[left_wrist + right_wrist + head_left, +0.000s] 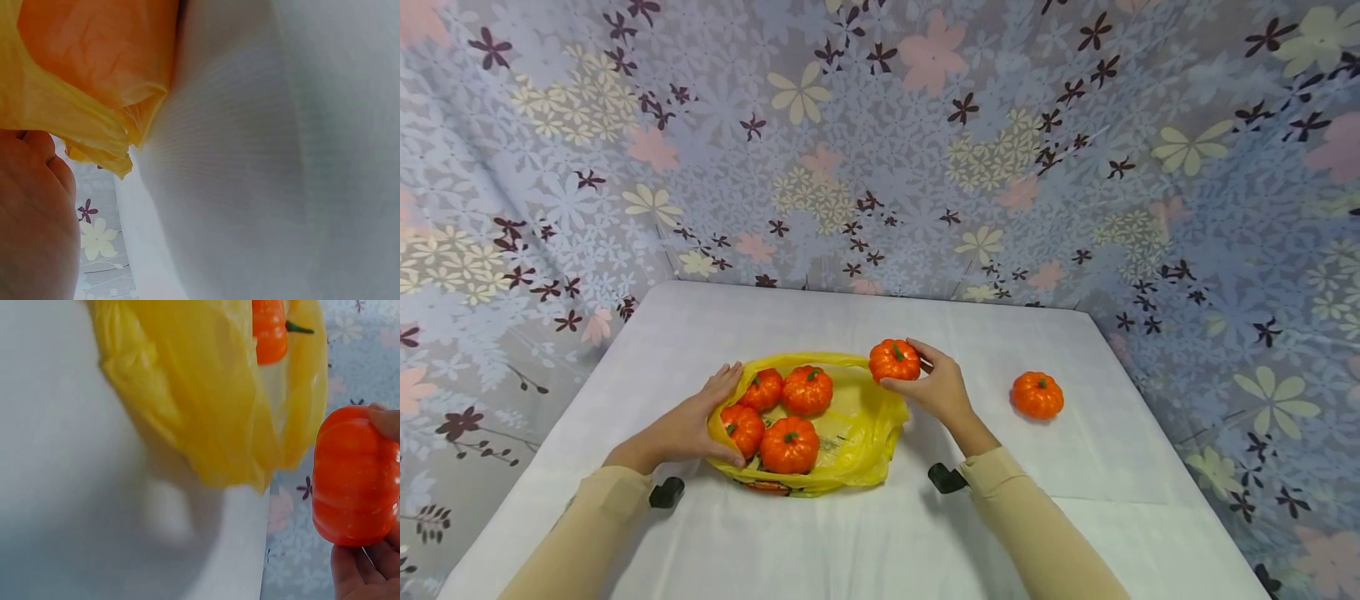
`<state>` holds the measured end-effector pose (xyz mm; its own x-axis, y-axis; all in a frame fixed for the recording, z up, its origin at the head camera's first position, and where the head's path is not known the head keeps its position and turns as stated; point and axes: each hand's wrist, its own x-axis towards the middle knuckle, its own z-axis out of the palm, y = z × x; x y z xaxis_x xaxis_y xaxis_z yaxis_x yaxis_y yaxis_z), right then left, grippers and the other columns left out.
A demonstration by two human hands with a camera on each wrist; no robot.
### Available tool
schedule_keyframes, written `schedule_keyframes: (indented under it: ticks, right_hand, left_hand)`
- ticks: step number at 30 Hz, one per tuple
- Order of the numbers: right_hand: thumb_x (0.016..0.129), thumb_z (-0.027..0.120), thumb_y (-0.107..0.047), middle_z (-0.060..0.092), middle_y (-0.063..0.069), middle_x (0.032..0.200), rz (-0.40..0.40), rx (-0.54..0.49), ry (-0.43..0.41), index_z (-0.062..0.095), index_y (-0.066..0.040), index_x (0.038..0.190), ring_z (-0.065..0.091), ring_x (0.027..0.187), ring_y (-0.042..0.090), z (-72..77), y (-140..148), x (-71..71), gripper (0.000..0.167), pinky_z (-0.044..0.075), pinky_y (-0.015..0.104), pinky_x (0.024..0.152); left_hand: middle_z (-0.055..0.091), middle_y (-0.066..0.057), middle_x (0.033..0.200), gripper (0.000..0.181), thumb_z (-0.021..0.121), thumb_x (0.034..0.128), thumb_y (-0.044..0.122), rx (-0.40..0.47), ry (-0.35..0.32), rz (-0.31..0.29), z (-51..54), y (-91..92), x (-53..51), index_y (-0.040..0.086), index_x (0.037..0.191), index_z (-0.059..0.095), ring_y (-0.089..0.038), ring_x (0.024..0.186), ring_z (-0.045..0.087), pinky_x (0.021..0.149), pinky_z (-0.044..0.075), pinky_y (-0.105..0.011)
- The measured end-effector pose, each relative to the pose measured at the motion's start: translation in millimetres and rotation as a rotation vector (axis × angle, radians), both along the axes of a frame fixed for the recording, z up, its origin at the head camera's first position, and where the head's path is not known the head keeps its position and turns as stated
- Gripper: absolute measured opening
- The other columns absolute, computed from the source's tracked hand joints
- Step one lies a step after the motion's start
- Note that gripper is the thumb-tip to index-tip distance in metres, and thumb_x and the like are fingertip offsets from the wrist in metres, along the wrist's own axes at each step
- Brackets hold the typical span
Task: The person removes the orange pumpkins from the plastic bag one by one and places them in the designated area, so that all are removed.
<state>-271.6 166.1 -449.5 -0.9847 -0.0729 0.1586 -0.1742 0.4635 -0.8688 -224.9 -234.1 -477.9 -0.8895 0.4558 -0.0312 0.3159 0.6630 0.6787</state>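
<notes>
A yellow plastic bag (863, 433) lies with its mouth spread wide, and several small orange toy pumpkins (789, 445) with green stems sit in its left part. My left hand (692, 423) holds the bag's left side, thumb at the near edge and fingers at the far edge. At the bag's right rim, my right hand (946, 390) grips another small pumpkin (894, 362) between thumb and fingers, raised off the table. The right wrist view shows this orange pumpkin (356, 478) beside the bag's wall (187, 394).
One more small pumpkin (1037, 396) rests on the white-covered table (955, 533), right of the right hand. Floral fabric (880, 150) hangs behind the table and shows along both sides. A dark wrist camera (946, 478) juts from the right sleeve, another (667, 492) from the left.
</notes>
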Motion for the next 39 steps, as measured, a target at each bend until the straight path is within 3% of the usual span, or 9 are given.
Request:
schedule_keyframes:
  ticks: [9,24,33,39]
  right_hand:
    - [0.071,0.094,-0.03,0.056,0.013,0.142,-0.081,-0.012,-0.035,0.054,-0.003,0.145,0.053,0.129,0.032,-5.0,33,1.7,0.088,0.046,0.047,0.105]
    - [0.075,0.091,-0.028,0.048,0.018,0.149,-0.244,0.061,-0.14,0.047,-0.004,0.149,0.047,0.133,0.037,-17.5,83,7.5,0.089,0.042,0.05,0.109]
    - [0.081,0.086,-0.029,0.045,0.024,0.15,-0.335,0.177,-0.17,0.044,-0.001,0.149,0.044,0.134,0.042,-25.8,107,12.3,0.085,0.036,0.055,0.112]
    - [0.081,0.086,-0.027,0.045,0.028,0.148,-0.345,0.223,-0.16,0.044,0.002,0.148,0.044,0.133,0.045,-28.3,114,14.9,0.084,0.036,0.058,0.111]
  left_hand:
    - [0.004,-0.013,0.168,0.134,0.093,0.0646,0.047,-0.004,-0.004,0.003,1.6,0.6,0.2,0.009,0.162,0.011,-0.04,0.152,-0.002,0.114,0.01,-0.07]
    - [0.004,-0.013,0.168,0.135,0.094,0.0638,0.048,-0.011,-0.003,-0.011,0.9,0.1,-1.3,0.007,0.162,0.011,-0.039,0.152,-0.002,0.114,0.01,-0.069]
    - [0.005,-0.014,0.168,0.135,0.093,0.0638,0.049,-0.009,0.006,-0.008,-0.3,-0.2,-1.4,0.008,0.162,0.011,-0.04,0.152,-0.001,0.114,0.01,-0.069]
    - [0.005,-0.013,0.168,0.134,0.093,0.0641,0.049,-0.006,0.009,-0.013,-0.4,0.5,-1.4,0.008,0.162,0.011,-0.04,0.152,-0.001,0.114,0.011,-0.069]
